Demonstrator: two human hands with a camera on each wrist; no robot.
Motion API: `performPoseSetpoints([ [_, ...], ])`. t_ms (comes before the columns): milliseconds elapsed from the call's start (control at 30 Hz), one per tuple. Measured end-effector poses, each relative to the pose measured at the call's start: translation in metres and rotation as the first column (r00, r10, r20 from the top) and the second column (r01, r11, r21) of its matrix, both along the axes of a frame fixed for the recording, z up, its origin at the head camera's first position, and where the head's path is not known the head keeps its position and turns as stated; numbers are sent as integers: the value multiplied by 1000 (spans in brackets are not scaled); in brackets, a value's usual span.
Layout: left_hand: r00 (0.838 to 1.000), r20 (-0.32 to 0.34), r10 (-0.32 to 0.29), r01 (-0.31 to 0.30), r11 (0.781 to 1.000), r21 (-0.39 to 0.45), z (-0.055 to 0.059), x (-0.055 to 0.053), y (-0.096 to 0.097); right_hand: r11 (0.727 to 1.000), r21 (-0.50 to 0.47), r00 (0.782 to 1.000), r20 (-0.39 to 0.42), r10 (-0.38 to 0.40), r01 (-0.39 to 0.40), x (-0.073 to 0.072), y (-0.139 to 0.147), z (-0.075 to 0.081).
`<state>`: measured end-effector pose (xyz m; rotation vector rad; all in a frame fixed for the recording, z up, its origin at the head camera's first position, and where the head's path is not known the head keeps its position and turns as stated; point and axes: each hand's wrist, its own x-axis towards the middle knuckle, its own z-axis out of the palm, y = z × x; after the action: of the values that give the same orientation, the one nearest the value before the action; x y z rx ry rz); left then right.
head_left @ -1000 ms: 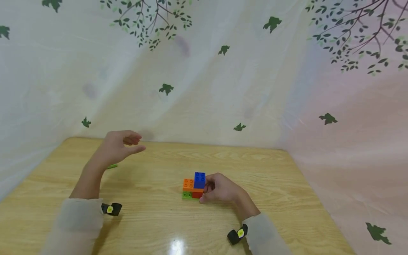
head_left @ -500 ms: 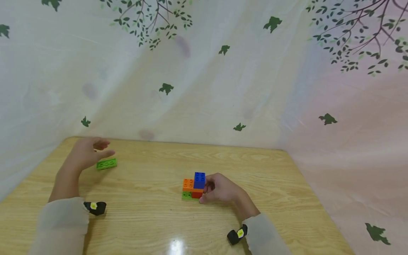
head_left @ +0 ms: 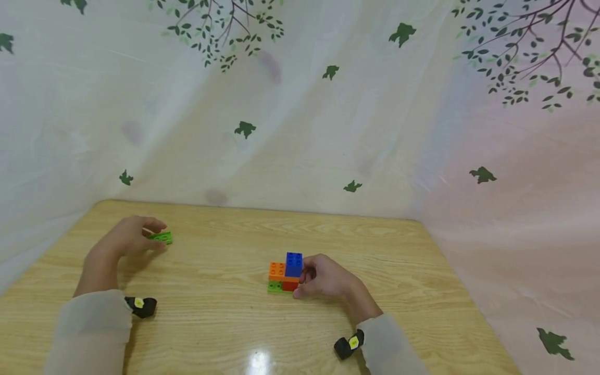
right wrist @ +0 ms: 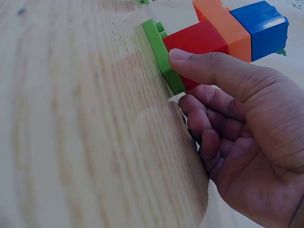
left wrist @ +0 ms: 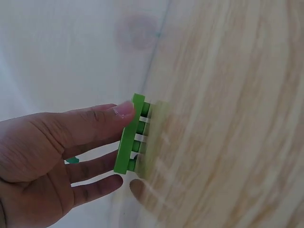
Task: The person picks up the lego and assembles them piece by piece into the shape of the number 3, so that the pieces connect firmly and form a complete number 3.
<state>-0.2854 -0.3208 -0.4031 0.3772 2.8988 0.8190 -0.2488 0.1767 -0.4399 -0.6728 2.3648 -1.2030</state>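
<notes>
Head view: we record soft, even, moderately bright light; one white glare patch (head_left: 259,362) on the surface (head_left: 211,323), bottom centre; faint shadows beneath the left hand (head_left: 124,238) and beside both sleeves (head_left: 94,320); the cloth backdrop (head_left: 300,156) tinted cool at left, pinkish at right; fine detail slightly soft. Direction of light: we cannot fix it.

Left wrist view: we note dimmer, greyish light; the green brick (left wrist: 129,135) fairly crisp, its reflection blurred on the glossy surface; wood grain smeared.

Right wrist view: we list brighter light, a pale sheen on the blue brick (right wrist: 261,26), and nearer wood grain out of focus.
</notes>
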Motion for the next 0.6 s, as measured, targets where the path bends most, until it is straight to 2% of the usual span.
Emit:
performPoseSetpoints([
  [333, 1000, -5, -10, 9, 1000, -10, -1, -2, 3, 1000, 3, 1000, -15, 8, -8, 1, -1, 3],
  [600, 996, -94, -7, 8, 1000, 4, 9, -1, 16, 1000, -14, 1000, -7, 13, -14, 1, 0, 3],
])
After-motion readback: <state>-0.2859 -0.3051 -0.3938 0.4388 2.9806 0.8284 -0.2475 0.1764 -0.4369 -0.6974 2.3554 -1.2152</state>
